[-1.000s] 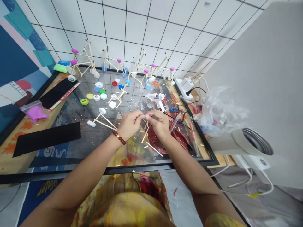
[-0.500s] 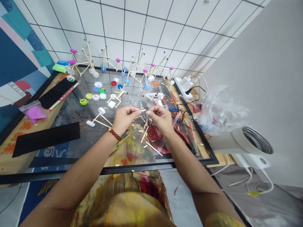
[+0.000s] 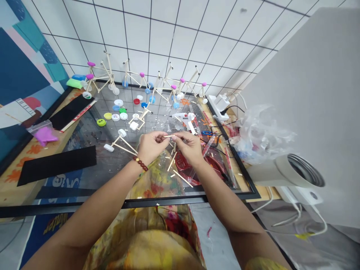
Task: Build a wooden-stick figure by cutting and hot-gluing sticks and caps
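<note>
Between my hands is a short, pale wooden stick (image 3: 169, 136), pinched at both ends. My left hand (image 3: 153, 146), with a beaded bracelet at the wrist, has its fingertips closed on the left end. Thumb and fingers of my right hand (image 3: 189, 146) close on the other end. To the left lies a stick frame (image 3: 120, 144) with white bottle-cap wheels, and behind it a second small stick frame (image 3: 143, 118). Loose sticks (image 3: 182, 178) and tiny offcuts lie below my hands. A white glue gun (image 3: 184, 118) rests just beyond my right hand.
Several stick models (image 3: 108, 75) with pink blobs stand along the tiled wall. Coloured bottle caps (image 3: 122, 110) lie left of centre. On the right are a red tray (image 3: 216, 165), a power strip (image 3: 218, 108), cables, plastic bags (image 3: 264, 131) and a pale cylinder (image 3: 287, 170).
The stick between my hands has tilted slightly, and my fingertips sit closer together. The whole view has shifted a little downward.
</note>
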The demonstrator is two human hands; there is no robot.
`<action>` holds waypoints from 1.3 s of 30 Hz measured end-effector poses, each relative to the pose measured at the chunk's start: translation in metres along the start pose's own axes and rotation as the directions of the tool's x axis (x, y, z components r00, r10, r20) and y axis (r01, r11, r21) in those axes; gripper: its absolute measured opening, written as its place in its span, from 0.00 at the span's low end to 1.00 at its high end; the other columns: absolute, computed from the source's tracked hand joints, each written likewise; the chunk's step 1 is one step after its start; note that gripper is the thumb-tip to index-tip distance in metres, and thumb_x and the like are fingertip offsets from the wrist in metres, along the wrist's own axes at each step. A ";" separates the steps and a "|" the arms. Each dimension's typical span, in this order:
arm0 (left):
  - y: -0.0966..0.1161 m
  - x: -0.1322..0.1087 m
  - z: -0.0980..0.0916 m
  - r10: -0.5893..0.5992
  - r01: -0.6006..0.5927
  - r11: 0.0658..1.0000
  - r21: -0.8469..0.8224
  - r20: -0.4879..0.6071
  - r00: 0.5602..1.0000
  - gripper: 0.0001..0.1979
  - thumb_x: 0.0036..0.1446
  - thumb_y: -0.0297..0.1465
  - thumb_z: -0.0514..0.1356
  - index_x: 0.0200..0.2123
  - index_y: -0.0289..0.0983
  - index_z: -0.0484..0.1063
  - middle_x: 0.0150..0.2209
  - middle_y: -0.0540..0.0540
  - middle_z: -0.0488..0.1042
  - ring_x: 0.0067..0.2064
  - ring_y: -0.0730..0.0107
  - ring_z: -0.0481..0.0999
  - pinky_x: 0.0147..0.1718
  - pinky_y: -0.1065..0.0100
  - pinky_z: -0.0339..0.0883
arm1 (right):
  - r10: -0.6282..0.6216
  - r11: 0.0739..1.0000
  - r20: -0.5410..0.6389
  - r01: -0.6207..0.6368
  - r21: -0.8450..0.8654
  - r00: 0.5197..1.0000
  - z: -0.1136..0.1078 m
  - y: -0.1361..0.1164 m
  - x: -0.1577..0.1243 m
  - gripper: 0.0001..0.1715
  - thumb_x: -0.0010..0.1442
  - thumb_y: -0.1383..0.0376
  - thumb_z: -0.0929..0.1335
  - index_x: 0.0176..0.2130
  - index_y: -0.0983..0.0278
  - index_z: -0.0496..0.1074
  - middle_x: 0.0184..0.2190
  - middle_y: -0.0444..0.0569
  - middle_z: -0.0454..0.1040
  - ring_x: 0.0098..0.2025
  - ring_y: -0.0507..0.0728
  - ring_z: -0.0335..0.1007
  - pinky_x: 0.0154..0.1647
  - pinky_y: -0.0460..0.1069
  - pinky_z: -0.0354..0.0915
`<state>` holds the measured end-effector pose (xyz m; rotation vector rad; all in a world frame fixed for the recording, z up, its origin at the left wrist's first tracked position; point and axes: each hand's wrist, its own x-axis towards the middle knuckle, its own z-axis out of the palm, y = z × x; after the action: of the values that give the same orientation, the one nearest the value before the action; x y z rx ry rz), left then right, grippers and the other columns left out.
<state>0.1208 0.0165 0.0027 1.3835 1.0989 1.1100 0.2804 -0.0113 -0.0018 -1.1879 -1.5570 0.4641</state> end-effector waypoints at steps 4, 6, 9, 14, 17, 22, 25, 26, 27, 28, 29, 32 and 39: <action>-0.006 -0.001 0.002 0.128 -0.116 0.983 0.141 -0.074 0.989 0.14 0.46 0.34 0.67 0.37 0.34 0.81 0.28 0.46 0.78 0.29 0.72 0.74 0.31 0.71 0.70 | -0.105 0.992 0.021 0.106 -0.070 0.994 0.001 -0.006 -0.002 0.08 0.61 0.61 0.71 0.35 0.59 0.81 0.30 0.47 0.81 0.33 0.55 0.76 0.39 0.51 0.69; -0.006 -0.001 0.002 0.151 -0.139 0.980 0.143 -0.074 0.986 0.15 0.46 0.35 0.67 0.38 0.34 0.81 0.29 0.46 0.79 0.30 0.72 0.75 0.32 0.71 0.71 | -0.119 0.988 0.016 0.120 -0.095 0.993 0.000 -0.008 -0.003 0.08 0.62 0.61 0.70 0.35 0.59 0.81 0.31 0.47 0.81 0.33 0.55 0.76 0.38 0.52 0.69; -0.006 -0.002 0.002 0.164 -0.156 0.979 0.128 -0.058 0.985 0.16 0.47 0.36 0.66 0.39 0.34 0.81 0.31 0.45 0.80 0.30 0.71 0.76 0.32 0.70 0.72 | -0.143 0.984 -0.010 0.141 -0.108 0.990 0.000 -0.008 -0.003 0.08 0.62 0.61 0.70 0.35 0.59 0.81 0.31 0.48 0.82 0.33 0.55 0.76 0.37 0.51 0.70; -0.005 -0.003 0.005 0.149 -0.135 0.981 0.141 -0.094 0.984 0.13 0.46 0.33 0.65 0.36 0.34 0.81 0.29 0.46 0.79 0.30 0.72 0.76 0.31 0.72 0.71 | -0.175 0.972 0.002 0.173 -0.159 0.985 0.001 -0.007 -0.004 0.08 0.62 0.61 0.70 0.35 0.57 0.81 0.30 0.47 0.82 0.32 0.56 0.77 0.38 0.52 0.70; -0.007 -0.003 0.006 0.105 -0.092 0.988 0.126 -0.103 0.989 0.12 0.46 0.31 0.64 0.35 0.34 0.81 0.26 0.48 0.78 0.28 0.73 0.75 0.30 0.72 0.71 | -0.177 0.970 0.020 0.177 -0.164 0.984 0.002 -0.005 -0.005 0.09 0.62 0.61 0.70 0.34 0.57 0.81 0.30 0.46 0.82 0.32 0.56 0.77 0.39 0.52 0.69; -0.010 0.002 0.002 0.035 -0.024 0.993 0.114 -0.097 0.995 0.10 0.49 0.30 0.62 0.35 0.36 0.80 0.25 0.50 0.77 0.25 0.72 0.76 0.26 0.73 0.70 | -0.139 0.983 0.028 0.141 -0.119 0.990 0.004 -0.004 -0.007 0.08 0.62 0.62 0.70 0.35 0.59 0.81 0.30 0.46 0.81 0.32 0.55 0.75 0.37 0.51 0.68; -0.006 0.006 -0.002 -0.032 0.037 0.998 0.045 -0.096 0.995 0.09 0.52 0.31 0.61 0.35 0.37 0.80 0.24 0.51 0.77 0.23 0.73 0.75 0.24 0.73 0.70 | -0.059 0.995 -0.027 0.056 -0.088 0.998 0.002 -0.006 -0.007 0.08 0.62 0.61 0.69 0.34 0.60 0.79 0.30 0.46 0.80 0.33 0.55 0.74 0.37 0.51 0.68; -0.004 0.007 -0.002 -0.046 0.047 0.999 0.006 -0.094 0.995 0.09 0.52 0.31 0.61 0.35 0.37 0.80 0.25 0.50 0.77 0.23 0.74 0.75 0.24 0.73 0.70 | -0.026 0.997 -0.046 0.023 -0.078 0.999 0.001 -0.006 -0.006 0.09 0.62 0.61 0.69 0.34 0.61 0.79 0.30 0.46 0.80 0.33 0.55 0.74 0.38 0.51 0.68; -0.003 0.007 -0.002 -0.053 0.050 0.998 -0.033 -0.089 0.995 0.09 0.52 0.32 0.62 0.36 0.36 0.80 0.26 0.50 0.78 0.23 0.75 0.75 0.25 0.73 0.70 | 0.002 0.998 -0.056 -0.005 -0.070 0.998 0.000 -0.005 -0.006 0.09 0.62 0.61 0.69 0.34 0.61 0.78 0.31 0.45 0.79 0.34 0.55 0.74 0.38 0.51 0.68; -0.001 0.007 -0.002 -0.054 0.048 0.997 -0.067 -0.077 0.996 0.10 0.52 0.33 0.64 0.36 0.36 0.80 0.27 0.50 0.78 0.23 0.75 0.74 0.25 0.73 0.71 | 0.021 0.997 -0.059 -0.025 -0.067 0.998 -0.001 -0.005 -0.005 0.10 0.63 0.61 0.68 0.33 0.61 0.78 0.31 0.46 0.79 0.34 0.56 0.74 0.39 0.51 0.68; -0.001 0.006 -0.001 -0.051 0.046 0.995 -0.091 -0.055 0.997 0.11 0.50 0.34 0.65 0.37 0.36 0.80 0.28 0.49 0.79 0.24 0.75 0.74 0.26 0.73 0.71 | 0.032 0.997 -0.060 -0.036 -0.068 0.998 -0.002 -0.004 -0.004 0.11 0.63 0.60 0.68 0.33 0.61 0.78 0.31 0.46 0.79 0.35 0.56 0.74 0.39 0.51 0.68; -0.001 0.003 0.000 0.007 -0.004 0.998 -0.067 0.030 1.000 0.14 0.46 0.36 0.69 0.37 0.36 0.80 0.30 0.48 0.79 0.28 0.72 0.75 0.28 0.71 0.71 | 0.006 0.995 -0.043 -0.010 -0.095 0.999 -0.002 -0.003 -0.002 0.12 0.64 0.60 0.67 0.34 0.61 0.78 0.32 0.46 0.79 0.35 0.56 0.74 0.40 0.51 0.68; 0.001 0.006 -0.011 0.305 -0.334 0.916 0.224 0.154 0.940 0.07 0.53 0.32 0.63 0.25 0.39 0.79 0.29 0.47 0.79 0.35 0.67 0.76 0.39 0.67 0.69 | -0.220 0.946 0.085 0.234 -0.226 0.972 -0.002 -0.012 -0.001 0.09 0.63 0.63 0.67 0.35 0.59 0.79 0.30 0.47 0.80 0.33 0.56 0.75 0.40 0.52 0.69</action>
<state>0.1110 0.0241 0.0049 1.8540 0.9708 1.1320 0.2770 -0.0183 0.0077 -1.1596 -1.8133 0.1667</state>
